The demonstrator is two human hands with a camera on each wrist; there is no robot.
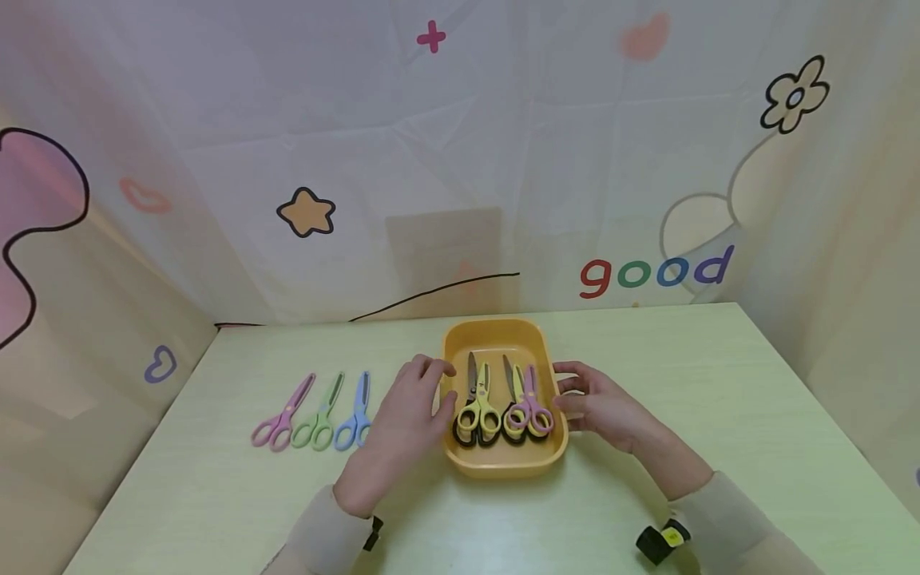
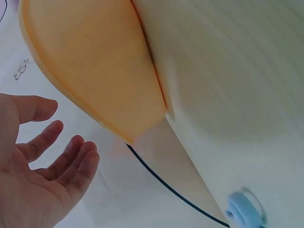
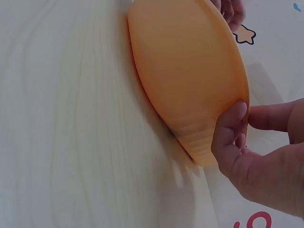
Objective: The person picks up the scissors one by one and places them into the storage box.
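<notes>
A yellow-orange plastic tray (image 1: 503, 463) stands on the table and holds several scissors. Inside lie yellow-handled scissors (image 1: 490, 419), purple-handled scissors (image 1: 531, 411) and black-handled ones, partly covered. My right hand (image 1: 600, 406) pinches the tray's right rim; in the right wrist view, thumb and fingers (image 3: 230, 123) meet across that edge. At the left rim my left hand (image 1: 413, 407) hovers with relaxed, slightly bent fingers. The left wrist view shows a gap between those fingers (image 2: 78, 164) and the tray wall (image 2: 95, 61).
Left of the tray, pink scissors (image 1: 283, 419), green scissors (image 1: 319, 419) and blue scissors (image 1: 355, 419) lie in a row, the blue pair partly behind my left hand. A printed curtain (image 1: 467, 160) hangs behind the pale table (image 1: 719, 383).
</notes>
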